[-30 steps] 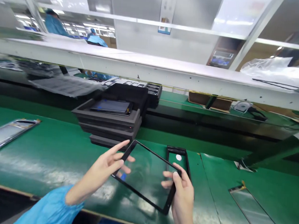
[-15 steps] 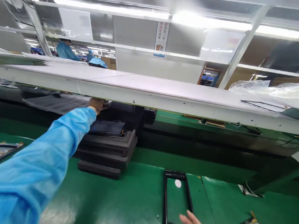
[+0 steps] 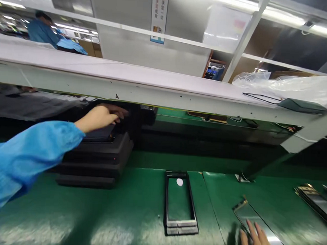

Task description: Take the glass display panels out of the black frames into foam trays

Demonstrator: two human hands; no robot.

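My left hand point(image 3: 105, 115), in a blue sleeve, reaches above a stack of black foam trays point(image 3: 95, 166) under the shelf. Its fingers stretch forward, slightly blurred, with nothing visible in them. Below it a dark flat panel point(image 3: 99, 133) lies on the top tray, partly hidden by the hand and sleeve. At the lower right, my right hand point(image 3: 257, 242) is spread over a thin glass display panel point(image 3: 267, 230) with a small flex cable at its upper end. The fingertips are at the panel's near left edge; whether they press on it I cannot tell.
A black rectangular frame point(image 3: 180, 227) lies on the green bench mat point(image 3: 139, 209) between my hands. More panels point(image 3: 317, 200) lie stacked at the right. A white shelf point(image 3: 165, 88) crosses above, with plastic wrap point(image 3: 286, 85) on it. A person point(image 3: 43, 30) is beyond.
My right hand has moved right from the black frame to the glass panel. My left hand has come away from beneath the shelf edge with fingers extended. The view has shifted right and down.
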